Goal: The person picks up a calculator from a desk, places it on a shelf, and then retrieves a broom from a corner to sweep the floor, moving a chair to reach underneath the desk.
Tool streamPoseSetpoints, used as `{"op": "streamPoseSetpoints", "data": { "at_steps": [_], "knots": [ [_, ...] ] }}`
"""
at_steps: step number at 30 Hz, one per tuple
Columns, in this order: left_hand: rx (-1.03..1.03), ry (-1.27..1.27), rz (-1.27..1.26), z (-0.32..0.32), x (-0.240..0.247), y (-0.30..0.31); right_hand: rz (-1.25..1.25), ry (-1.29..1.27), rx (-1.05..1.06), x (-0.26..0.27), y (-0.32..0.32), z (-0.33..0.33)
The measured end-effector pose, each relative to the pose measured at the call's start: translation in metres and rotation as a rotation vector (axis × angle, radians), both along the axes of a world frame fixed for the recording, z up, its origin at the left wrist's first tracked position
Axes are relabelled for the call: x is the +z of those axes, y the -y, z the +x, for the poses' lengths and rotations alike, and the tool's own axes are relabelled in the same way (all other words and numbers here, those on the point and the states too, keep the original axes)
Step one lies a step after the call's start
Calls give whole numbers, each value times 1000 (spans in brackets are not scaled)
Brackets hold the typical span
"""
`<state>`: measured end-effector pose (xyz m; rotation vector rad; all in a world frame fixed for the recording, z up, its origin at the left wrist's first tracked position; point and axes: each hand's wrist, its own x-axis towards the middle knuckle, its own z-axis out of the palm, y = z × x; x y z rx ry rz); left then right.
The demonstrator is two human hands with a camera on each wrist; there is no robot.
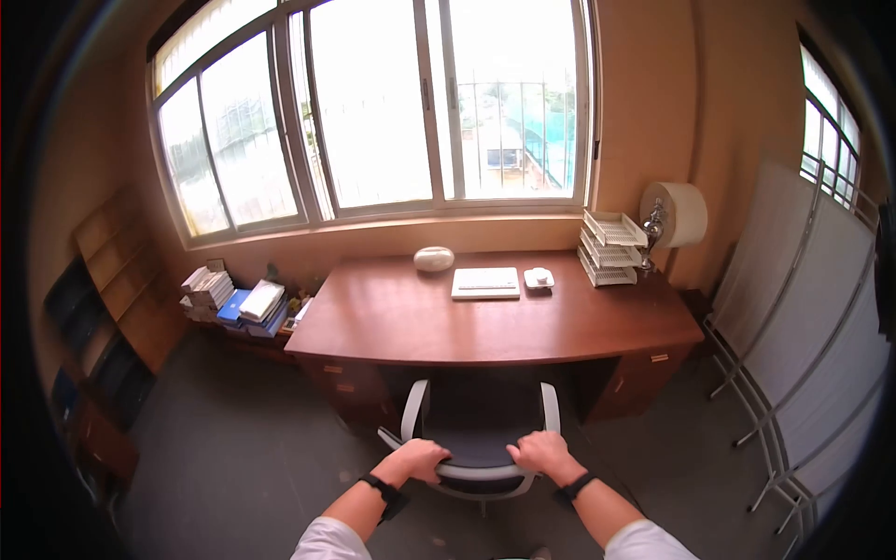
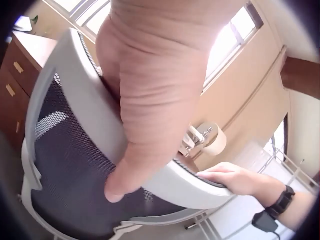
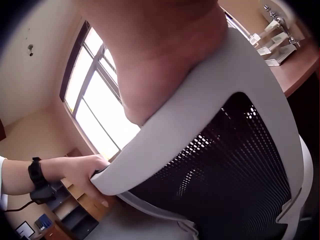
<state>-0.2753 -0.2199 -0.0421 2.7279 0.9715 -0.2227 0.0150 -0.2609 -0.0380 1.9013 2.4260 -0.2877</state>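
Observation:
A swivel office chair with a pale grey frame (image 1: 481, 473) and dark mesh back stands at the desk, its back toward me. My left hand (image 1: 420, 459) grips the left part of the backrest's top rail. In the left wrist view its thumb (image 2: 122, 182) hangs over the near side of the rail, and the other fingers are hidden beyond it. My right hand (image 1: 544, 454) holds the right part of the same rail; the right wrist view shows it lying over the grey edge (image 3: 195, 107), most fingers out of sight.
The brown desk (image 1: 392, 327) bears a white keyboard (image 1: 485, 284), a small white device (image 1: 539, 279), a rounded pale object (image 1: 433, 259), letter trays (image 1: 611, 250) and a lamp (image 1: 679, 215). Books (image 1: 261, 303) are stacked at left; a folding screen (image 1: 784, 308) stands at right.

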Motion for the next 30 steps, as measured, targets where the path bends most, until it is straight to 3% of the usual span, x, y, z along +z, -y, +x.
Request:
{"op": "streamPoseSetpoints", "data": {
  "at_steps": [3,11,18,26,30],
  "knots": [
    [-3,-134,83,-25,10,13,243,-94,-22,3,24,-17],
    [18,7,93,-25,-2,6,216,-23,-89,5,12,-16],
    [40,34,171,-11,-7,-70,335,-104,-110,0,-60,-7],
    [171,44,205,46,-19,-170,495,-137,-76,-22,-175,54],
    [223,11,173,66,-21,-206,475,-127,-47,-37,-214,42]
  ]
}}
